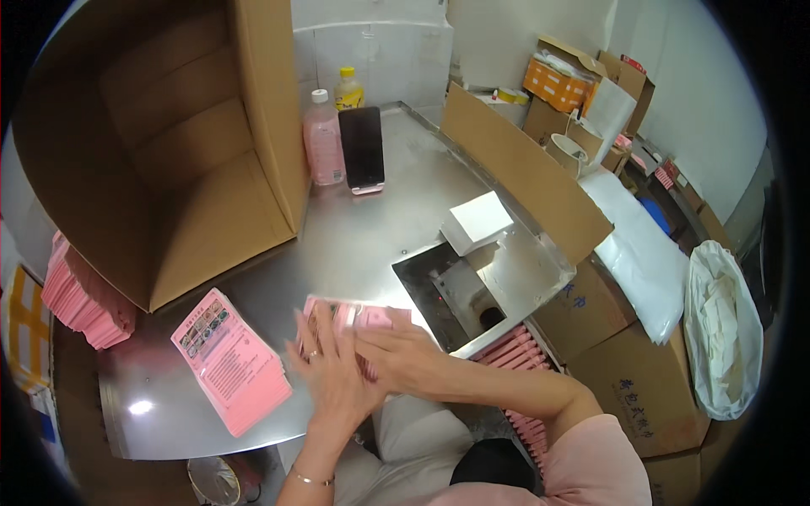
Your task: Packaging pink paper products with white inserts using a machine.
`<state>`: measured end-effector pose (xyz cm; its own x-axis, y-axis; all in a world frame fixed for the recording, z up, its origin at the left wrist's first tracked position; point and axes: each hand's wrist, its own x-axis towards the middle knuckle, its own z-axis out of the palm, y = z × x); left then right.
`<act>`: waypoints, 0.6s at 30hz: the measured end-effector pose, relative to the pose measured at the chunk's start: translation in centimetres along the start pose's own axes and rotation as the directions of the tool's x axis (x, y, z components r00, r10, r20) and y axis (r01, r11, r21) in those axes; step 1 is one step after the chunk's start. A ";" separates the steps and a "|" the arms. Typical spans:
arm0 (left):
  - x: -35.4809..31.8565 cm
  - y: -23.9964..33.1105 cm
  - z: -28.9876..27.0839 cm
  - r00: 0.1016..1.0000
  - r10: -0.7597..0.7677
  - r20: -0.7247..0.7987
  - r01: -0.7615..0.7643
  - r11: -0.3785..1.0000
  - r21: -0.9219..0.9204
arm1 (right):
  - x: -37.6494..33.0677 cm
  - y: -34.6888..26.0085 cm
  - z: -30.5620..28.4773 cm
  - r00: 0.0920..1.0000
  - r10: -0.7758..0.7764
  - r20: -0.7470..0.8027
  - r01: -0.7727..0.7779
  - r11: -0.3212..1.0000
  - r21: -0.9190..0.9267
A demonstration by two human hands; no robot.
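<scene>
My left hand (331,371) and my right hand (396,346) lie together over a small pile of pink packets (350,314) on the metal table (363,236). The fingers of both hands are spread and press on the packets; the right hand crosses in front of the left. A taller stack of pink printed packets (229,363) lies just to the left of my left hand, near the table's front edge.
A big open cardboard box (169,152) lies on its side at back left. A pink bottle (324,139), a yellow-capped bottle (348,88) and a phone (363,148) stand behind. A white box (477,222) sits by a square opening (456,295). More pink packets (80,295) are stacked far left.
</scene>
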<state>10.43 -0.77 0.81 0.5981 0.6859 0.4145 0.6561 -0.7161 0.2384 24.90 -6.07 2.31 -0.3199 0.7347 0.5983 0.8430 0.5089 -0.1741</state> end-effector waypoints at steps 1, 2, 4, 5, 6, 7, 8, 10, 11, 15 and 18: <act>-0.1 -0.2 -0.3 1.000 0.000 -0.012 0.000 1.000 0.006 | -0.7 1.1 -0.9 0.991 0.062 -0.115 -0.085 0.975 -0.205; -0.4 -0.4 -0.2 0.999 0.040 -0.010 -0.040 0.999 0.007 | -1.5 2.9 -1.7 0.966 0.102 -0.239 -0.189 0.906 -0.379; -0.9 -0.5 -0.3 0.998 0.034 -0.061 -0.029 0.995 0.091 | -0.7 6.5 -5.2 0.869 0.435 -0.237 -0.492 0.699 -0.519; -1.0 -0.1 -0.3 0.997 0.053 -0.055 -0.049 0.996 0.072 | -1.0 9.5 -6.3 0.880 0.254 -0.401 -0.470 0.586 -0.660; -0.6 0.2 -0.2 0.998 0.020 -0.053 -0.017 0.998 0.052 | -1.6 11.3 -6.9 0.852 0.314 -0.419 -0.523 0.537 -0.662; -0.2 0.5 0.1 0.999 -0.017 -0.050 0.019 0.999 0.038 | -2.6 12.7 -6.9 0.851 0.309 -0.424 -0.524 0.526 -0.670; -0.3 0.4 0.0 0.996 0.003 -0.084 -0.003 1.000 0.006 | -3.2 13.7 -6.6 0.843 0.368 -0.393 -0.538 0.577 -0.614; -0.1 0.0 0.2 0.995 0.064 -0.072 -0.065 0.998 -0.007 | -3.7 14.6 -6.2 0.833 0.426 -0.352 -0.553 0.628 -0.548; -0.2 -0.1 0.0 0.991 0.122 -0.059 -0.123 0.992 -0.018 | -3.4 14.6 -6.2 0.810 0.451 -0.375 -0.586 0.619 -0.523; 0.0 0.8 -1.7 0.990 0.131 0.060 -0.128 0.991 -0.046 | -3.2 14.4 -6.8 0.771 0.497 -0.397 -0.636 0.618 -0.462; 0.1 0.5 -0.4 0.981 0.190 0.038 -0.188 0.980 -0.062 | -3.2 14.1 -6.7 0.766 0.489 -0.418 -0.639 0.648 -0.413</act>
<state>10.63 -1.14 1.35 0.7290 0.5417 0.4185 0.5025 -0.8386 0.2101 40.68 -4.26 3.15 0.3479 0.6241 0.6997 0.9298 -0.3251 -0.1724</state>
